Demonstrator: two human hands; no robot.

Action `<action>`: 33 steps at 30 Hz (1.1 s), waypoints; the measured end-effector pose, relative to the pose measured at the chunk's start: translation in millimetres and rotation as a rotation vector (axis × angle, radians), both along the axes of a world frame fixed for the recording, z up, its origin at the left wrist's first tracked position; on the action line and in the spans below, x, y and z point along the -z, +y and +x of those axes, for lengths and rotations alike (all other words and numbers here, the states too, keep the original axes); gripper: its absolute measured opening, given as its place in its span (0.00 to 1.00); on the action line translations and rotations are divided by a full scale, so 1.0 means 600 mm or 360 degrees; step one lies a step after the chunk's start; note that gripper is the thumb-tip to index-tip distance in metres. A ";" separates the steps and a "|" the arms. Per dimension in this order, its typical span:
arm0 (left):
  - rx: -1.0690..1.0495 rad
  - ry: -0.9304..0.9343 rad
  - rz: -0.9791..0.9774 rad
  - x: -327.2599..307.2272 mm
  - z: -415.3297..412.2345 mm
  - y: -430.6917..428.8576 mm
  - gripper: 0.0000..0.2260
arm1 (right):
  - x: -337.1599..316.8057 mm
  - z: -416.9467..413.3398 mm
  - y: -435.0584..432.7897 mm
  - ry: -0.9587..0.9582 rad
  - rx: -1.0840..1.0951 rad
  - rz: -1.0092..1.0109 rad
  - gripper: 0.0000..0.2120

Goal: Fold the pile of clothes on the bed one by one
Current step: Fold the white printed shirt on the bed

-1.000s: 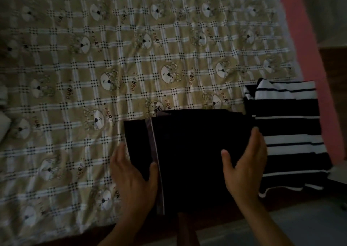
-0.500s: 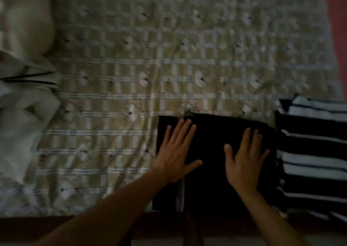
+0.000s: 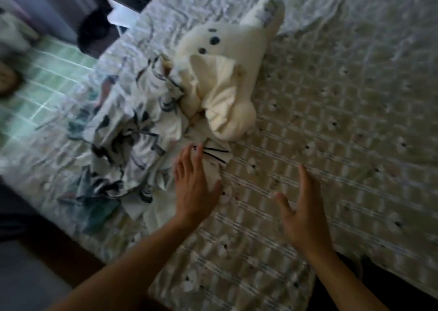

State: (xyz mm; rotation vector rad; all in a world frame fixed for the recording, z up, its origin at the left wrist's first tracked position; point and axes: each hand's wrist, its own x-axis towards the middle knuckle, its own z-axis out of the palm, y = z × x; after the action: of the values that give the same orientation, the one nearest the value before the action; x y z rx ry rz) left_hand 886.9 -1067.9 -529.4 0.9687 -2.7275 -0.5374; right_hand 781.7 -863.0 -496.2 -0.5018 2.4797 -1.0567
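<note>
Left hand [image 3: 195, 185]: fingers straight, laid flat on white garment [image 3: 214, 168] at pile's near edge; no grasp yet. Right hand [image 3: 304, 206]: released, fingers spread, over bare sheet [image 3: 343, 121] right of left hand; contact cannot be told. Pile [image 3: 132, 144] spreads left of and beyond left hand; cream plush [image 3: 227, 56] beyond it. Cloth judged light, limp, tangled; pinch exposed edge, lift clear of neighbours.
</note>
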 end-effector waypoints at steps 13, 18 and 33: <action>-0.0723 0.0162 0.0424 -0.033 0.009 -0.338 0.10 | 0.008 0.081 -0.175 -0.0459 -0.0115 -0.0020 0.34; -0.0352 0.0640 0.0615 -0.179 0.032 -0.280 0.08 | -0.065 0.070 -0.250 -0.1229 0.0234 -0.0343 0.24; 0.0536 0.0814 0.1169 -0.486 0.167 -0.018 0.08 | -0.476 0.040 -0.316 -0.1051 0.0031 -0.0495 0.11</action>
State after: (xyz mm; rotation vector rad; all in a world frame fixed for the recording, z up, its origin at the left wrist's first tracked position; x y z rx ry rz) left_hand 987.3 -1079.0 -237.8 0.3737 -2.2261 -1.6591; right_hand 805.4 -1052.5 -210.4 -0.1668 1.7581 -1.3589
